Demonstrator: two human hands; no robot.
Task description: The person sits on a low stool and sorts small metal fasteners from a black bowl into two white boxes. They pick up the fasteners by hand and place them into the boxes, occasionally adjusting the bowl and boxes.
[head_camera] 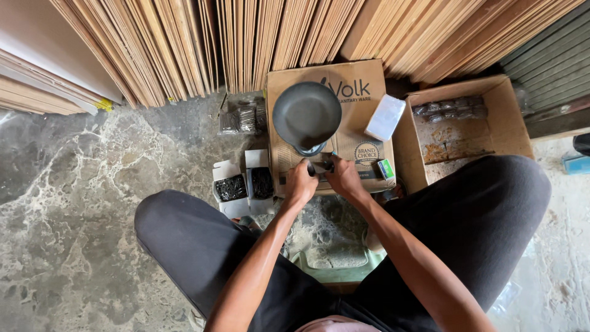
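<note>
A round dark scale pan (306, 115) stands on a small weighing scale atop a flat brown cardboard box (353, 92). My left hand (301, 182) and my right hand (344, 177) meet just below the pan, fingers closed around a small dark object at the front of the scale; what it is I cannot make out. Two open white boxes of dark nails (246, 184) sit just left of my left hand.
Stacked plywood sheets (246, 43) lean along the back. An open cardboard box (461, 126) with small plastic packets stands at the right. A white packet (385, 117) and a small green box (385, 168) lie on the flat box. Bagged nails (241, 118) rest on the marble floor.
</note>
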